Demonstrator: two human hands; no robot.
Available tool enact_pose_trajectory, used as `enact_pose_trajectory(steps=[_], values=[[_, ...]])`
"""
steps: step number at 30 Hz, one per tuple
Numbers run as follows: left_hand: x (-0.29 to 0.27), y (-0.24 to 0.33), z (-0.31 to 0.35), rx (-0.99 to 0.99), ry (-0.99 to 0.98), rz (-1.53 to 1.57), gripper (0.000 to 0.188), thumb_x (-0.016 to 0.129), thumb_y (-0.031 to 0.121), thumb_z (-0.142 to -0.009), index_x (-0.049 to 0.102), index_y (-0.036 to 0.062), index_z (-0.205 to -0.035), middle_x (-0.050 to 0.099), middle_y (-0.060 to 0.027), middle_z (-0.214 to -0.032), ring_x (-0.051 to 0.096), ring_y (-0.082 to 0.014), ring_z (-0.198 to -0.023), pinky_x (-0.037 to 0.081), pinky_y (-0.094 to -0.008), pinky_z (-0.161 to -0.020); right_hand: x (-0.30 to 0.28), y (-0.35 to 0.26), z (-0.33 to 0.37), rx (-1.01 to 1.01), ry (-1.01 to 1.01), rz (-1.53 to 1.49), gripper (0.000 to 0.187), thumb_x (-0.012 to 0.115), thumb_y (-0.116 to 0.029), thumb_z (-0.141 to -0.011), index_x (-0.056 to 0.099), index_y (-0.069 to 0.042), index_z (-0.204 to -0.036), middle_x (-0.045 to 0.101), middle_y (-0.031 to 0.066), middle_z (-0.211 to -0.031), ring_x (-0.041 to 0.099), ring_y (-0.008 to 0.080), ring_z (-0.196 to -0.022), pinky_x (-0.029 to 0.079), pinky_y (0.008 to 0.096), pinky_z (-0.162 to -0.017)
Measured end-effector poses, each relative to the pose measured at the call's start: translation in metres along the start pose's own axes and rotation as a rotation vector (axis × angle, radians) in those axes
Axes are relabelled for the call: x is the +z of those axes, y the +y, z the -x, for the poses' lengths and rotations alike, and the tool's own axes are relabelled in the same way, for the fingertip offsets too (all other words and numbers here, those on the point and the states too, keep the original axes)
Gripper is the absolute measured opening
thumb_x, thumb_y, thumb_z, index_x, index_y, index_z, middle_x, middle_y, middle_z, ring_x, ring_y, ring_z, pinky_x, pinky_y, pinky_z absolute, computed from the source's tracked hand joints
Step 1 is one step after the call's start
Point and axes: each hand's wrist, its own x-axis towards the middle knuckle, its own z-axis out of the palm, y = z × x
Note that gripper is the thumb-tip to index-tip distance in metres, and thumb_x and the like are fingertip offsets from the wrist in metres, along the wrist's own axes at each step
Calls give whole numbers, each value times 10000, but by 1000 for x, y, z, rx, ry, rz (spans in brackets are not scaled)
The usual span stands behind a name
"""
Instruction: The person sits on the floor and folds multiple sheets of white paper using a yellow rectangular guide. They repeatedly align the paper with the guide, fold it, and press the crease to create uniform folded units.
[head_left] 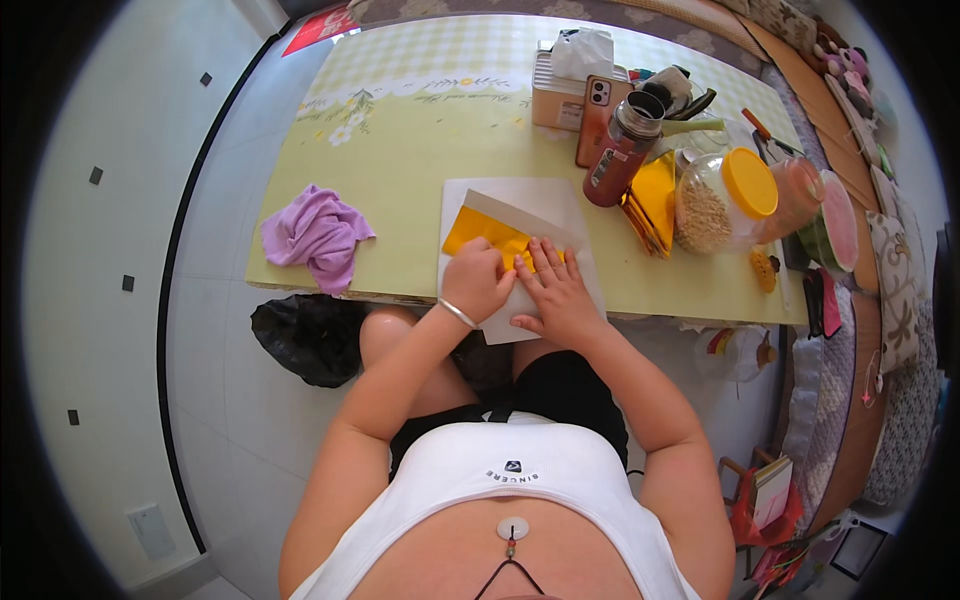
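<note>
A gold foil paper sheet [487, 233] with a pale strip along its far edge lies on a white paper sheet [548, 197] at the table's near edge. My left hand [478, 281], with a bangle on its wrist, is closed at the foil's near edge, fingers curled and pressed down on it. Beside it, my right hand [553, 290] lies flat with its fingers slightly apart over the foil's right part. My hands cover much of the foil's near edge, so any fold there is hidden.
A lilac cloth [318, 237] lies on the table [400, 160] at left. To the right stand a dark red bottle [618, 158], a phone [598, 115], a tissue box [560, 95], folded gold foil [655, 200], a yellow-lidded jar [705, 215] and cut watermelon [836, 225].
</note>
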Motion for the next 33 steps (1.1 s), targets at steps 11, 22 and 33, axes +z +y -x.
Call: enact_pose_trajectory(steps=[11, 22, 33], values=[[-76, -39, 11, 615, -97, -200, 406, 678, 44, -640, 683, 37, -1046, 658, -134, -1097, 622, -352, -1068, 499, -446, -966, -38, 35, -6, -109, -117, -228, 420, 721, -380, -891, 696, -233, -1284, 426, 214, -1552, 264, 353, -1527, 65, 646, -1208], [-47, -39, 25, 474, 61, -8, 175, 692, 17, -745, 668, 33, -918, 656, -126, -894, 626, -332, -841, 519, -427, -791, -20, -17, -22, -29, 318, -288, 247, 818, -203, -747, 674, -69, -897, 653, 151, -1076, 585, 390, -1149, 497, 458, -991], [-28, -49, 4, 77, 204, 175, 331, 746, 49, -811, 689, 18, -1135, 677, -87, -823, 607, -248, -819, 508, -356, -762, 10, -31, -38, 239, 486, -214, 160, 788, -179, -753, 659, -89, -725, 627, 58, -972, 582, 289, -995, 422, 454, -888]])
